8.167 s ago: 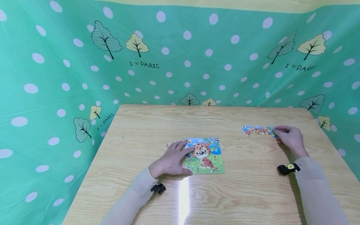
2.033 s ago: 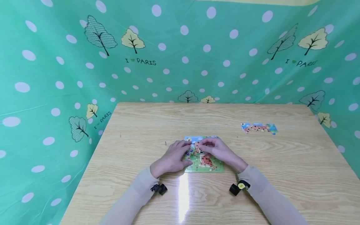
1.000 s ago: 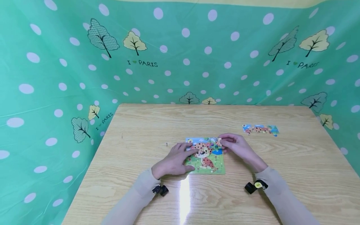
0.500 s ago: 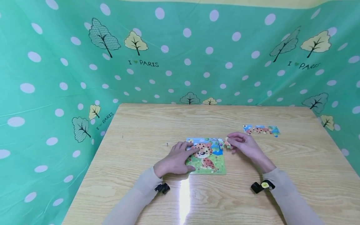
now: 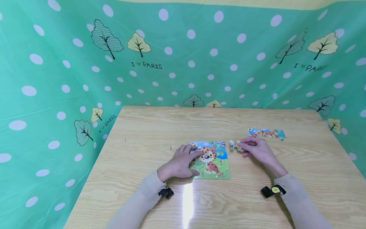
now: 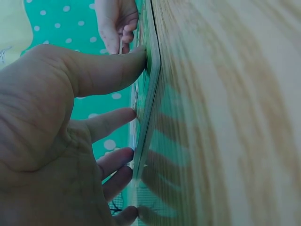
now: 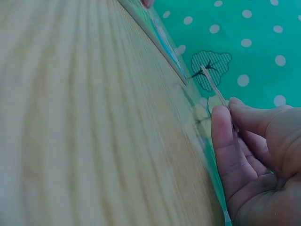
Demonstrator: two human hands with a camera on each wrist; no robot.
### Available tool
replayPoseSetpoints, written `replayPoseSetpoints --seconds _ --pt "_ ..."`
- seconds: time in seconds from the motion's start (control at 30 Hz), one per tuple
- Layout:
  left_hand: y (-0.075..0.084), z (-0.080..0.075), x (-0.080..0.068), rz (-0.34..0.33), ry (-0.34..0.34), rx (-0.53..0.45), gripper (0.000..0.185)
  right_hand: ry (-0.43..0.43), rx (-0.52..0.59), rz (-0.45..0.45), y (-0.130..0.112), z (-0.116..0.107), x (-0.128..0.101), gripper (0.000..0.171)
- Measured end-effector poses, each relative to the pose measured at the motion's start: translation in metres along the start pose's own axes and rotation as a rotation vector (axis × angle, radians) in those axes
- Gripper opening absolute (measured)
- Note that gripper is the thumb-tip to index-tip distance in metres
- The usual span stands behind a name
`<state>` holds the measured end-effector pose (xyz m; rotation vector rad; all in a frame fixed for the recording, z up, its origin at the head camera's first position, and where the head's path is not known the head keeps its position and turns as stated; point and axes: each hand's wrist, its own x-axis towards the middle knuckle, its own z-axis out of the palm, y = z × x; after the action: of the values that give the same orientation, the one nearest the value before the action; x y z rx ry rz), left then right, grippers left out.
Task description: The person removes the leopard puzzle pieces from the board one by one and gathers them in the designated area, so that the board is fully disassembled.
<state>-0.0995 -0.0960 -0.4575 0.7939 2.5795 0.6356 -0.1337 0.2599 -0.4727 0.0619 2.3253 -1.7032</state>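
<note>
— Now, head view: right hand (image 5: 257,152) off the puzzle board (image 5: 213,160), just to its right, pinching a small puzzle piece (image 5: 235,145) between thumb and fingertips, low over the wooden table (image 5: 143,133). Half a second ago, right against the board's corner; a second ago, over the board itself.

— So, lifted out and carried away, toward the loose row of pieces (image 5: 266,133) farther right?

— Looks that way, though well short of that row. Left hand (image 5: 180,162) unmoved throughout: fingers fairly straight, pressing the board's left edge, thumb on the near edge.

— Left wrist view?

— Same thing up close: left hand (image 6: 56,132) spread, thumb against the board (image 6: 149,94) edge, fingers resting on its face. Nothing gripped.

— Right wrist view?

— Thin piece (image 7: 214,87) edge-on, clamped between thumb and forefinger of the right hand (image 7: 256,155); board (image 7: 160,33) behind, apart from it.
</note>
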Motion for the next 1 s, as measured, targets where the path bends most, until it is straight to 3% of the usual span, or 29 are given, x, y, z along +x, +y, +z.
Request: replayPoseSetpoints --seconds 0.17,0.43,0.63,1.0 --pt "0.000 0.000 0.001 0.001 -0.009 -0.004 0.079 0.018 -0.032 0.014 0.005 -0.013 0.000 0.048" --pt "0.001 -0.001 0.001 -0.001 -0.013 0.010 0.078 -0.055 -0.059 0.051 0.013 -0.042 -0.003 0.052" --pt "0.000 -0.002 -0.001 0.000 -0.022 -0.017 0.077 -0.053 -0.069 0.089 0.015 -0.056 -0.003 0.056" --pt "0.000 -0.003 -0.002 0.007 -0.014 -0.027 0.076 0.064 -0.480 0.035 0.015 -0.074 -0.012 0.051"
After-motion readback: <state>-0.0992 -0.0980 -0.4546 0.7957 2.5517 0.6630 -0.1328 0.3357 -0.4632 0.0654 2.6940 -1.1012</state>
